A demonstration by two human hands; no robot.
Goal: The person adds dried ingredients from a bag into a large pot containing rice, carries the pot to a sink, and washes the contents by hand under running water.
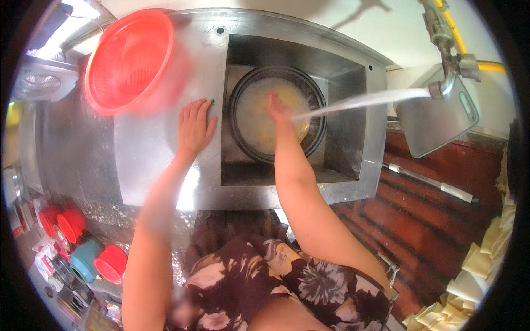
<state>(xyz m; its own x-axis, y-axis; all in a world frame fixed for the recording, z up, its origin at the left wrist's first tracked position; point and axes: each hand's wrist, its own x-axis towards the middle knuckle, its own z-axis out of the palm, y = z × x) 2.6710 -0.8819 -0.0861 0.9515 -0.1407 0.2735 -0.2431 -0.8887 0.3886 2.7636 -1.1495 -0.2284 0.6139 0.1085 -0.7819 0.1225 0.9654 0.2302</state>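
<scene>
My right hand [276,107] is in a round dark-rimmed basin [237,140] that stands inside a stainless steel sink [345,140]. Cloudy water [253,124] with pale yellow bits in it surrounds the hand. The fingers look loosely spread, with no object plainly held, though water partly hides them. From a metal tap [442,85] at the right, a strong water stream [364,100] shoots across to my right wrist. My left hand [195,128] rests palm down on the steel drainboard [159,165], left of the sink. A small green scrap [213,102] lies by its fingertips.
A red plastic colander [131,62] leans at the drainboard's back left. Right of the sink, a grey cutting board [439,116] stands near the wall, and a pole with a white grip [455,192] lies over the reddish floor [414,215]. Red containers [71,226] stand at lower left.
</scene>
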